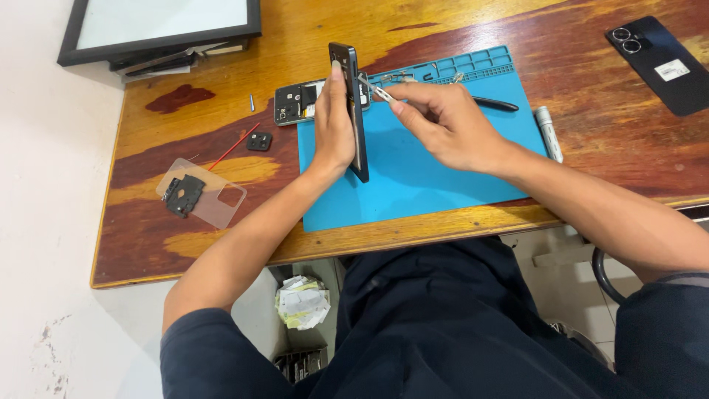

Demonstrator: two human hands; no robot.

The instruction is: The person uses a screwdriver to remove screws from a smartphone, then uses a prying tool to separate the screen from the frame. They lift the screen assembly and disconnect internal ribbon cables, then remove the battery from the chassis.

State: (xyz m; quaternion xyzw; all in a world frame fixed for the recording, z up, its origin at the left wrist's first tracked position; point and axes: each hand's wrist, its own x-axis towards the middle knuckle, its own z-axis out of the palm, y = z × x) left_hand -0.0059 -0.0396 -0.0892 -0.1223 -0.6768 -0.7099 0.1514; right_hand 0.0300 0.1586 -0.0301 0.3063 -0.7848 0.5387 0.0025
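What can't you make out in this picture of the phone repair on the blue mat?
- Head view: the phone stands edge-on in the left hand, so its screen and back are hidden.
- The small metal tool in the right hand: too small to identify.
- The framed panel is cut off by the top edge.

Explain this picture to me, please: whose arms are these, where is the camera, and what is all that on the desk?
No machine here: a person wears a camera on the head, looking down at their own hands. The left hand holds a dark phone upright on its edge over a blue work mat. The right hand holds a small metal tool against the phone. On the wooden table lie an opened phone frame, a clear case with a black part on it, a red stick and another phone.
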